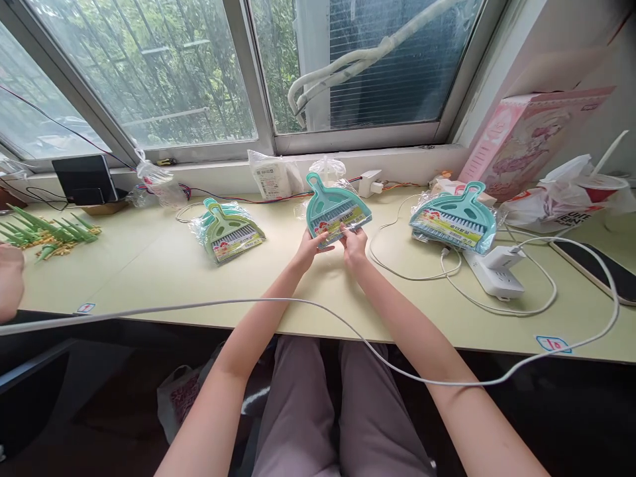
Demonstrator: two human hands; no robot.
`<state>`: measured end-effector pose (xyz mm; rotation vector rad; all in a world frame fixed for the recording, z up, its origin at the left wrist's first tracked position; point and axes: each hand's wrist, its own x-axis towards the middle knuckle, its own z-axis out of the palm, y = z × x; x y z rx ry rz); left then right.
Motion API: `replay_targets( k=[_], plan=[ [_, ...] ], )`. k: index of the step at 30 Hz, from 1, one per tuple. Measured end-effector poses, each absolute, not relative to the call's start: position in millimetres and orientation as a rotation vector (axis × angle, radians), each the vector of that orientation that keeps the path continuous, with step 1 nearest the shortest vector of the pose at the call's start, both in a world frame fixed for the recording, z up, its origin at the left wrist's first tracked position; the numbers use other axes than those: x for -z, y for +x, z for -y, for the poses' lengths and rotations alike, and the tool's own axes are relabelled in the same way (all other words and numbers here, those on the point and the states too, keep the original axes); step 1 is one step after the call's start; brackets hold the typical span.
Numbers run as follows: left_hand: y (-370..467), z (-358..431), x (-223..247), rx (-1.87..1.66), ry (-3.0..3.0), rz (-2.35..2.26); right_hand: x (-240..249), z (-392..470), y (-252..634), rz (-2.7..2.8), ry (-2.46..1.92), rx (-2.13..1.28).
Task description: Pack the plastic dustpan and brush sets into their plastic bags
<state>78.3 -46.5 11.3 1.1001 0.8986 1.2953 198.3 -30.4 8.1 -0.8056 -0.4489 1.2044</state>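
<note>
Both my hands grip a teal dustpan-and-brush set (338, 207) by its lower edge, tilted up in front of me over the desk. My left hand (313, 250) is closed on its lower left corner, and my right hand (354, 242) on its lower right. The set has a looped handle at the top and a printed label across the bristles. On the left lies a pile of wrapped dustpan sets (231, 232), a green one on top. To the right rests another wrapped pile of teal dustpan sets (453, 218).
A white cable (308, 303) crosses in front of my forearms. At right are a power strip (494, 273), a phone (596, 265), a pink box (539, 136) and a plastic bag (556, 202). Another person's hand (10, 281) shows at far left near green-stemmed items (50, 235).
</note>
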Motion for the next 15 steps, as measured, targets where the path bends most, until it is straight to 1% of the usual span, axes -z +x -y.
replay_targets(
  k=[6, 10, 12, 14, 15],
  plan=[
    [73, 45, -15, -1.205, 1.204, -0.97, -6, 25, 206, 0.555, -0.934, -1.32],
    [64, 43, -18, -1.244, 1.177, -0.98, -12, 21, 212, 0.71, -0.952, -1.434],
    [57, 40, -19, -1.284, 1.121, -1.0, -16, 18, 217, 0.784, -1.028, -1.487],
    [47, 34, -20, -1.328, 1.058, -1.033, -20, 17, 223, 0.934, -1.171, -1.434],
    [42, 30, -20, -1.356, 1.019, -1.06, -21, 17, 226, 1.054, -1.243, -1.321]
  ],
)
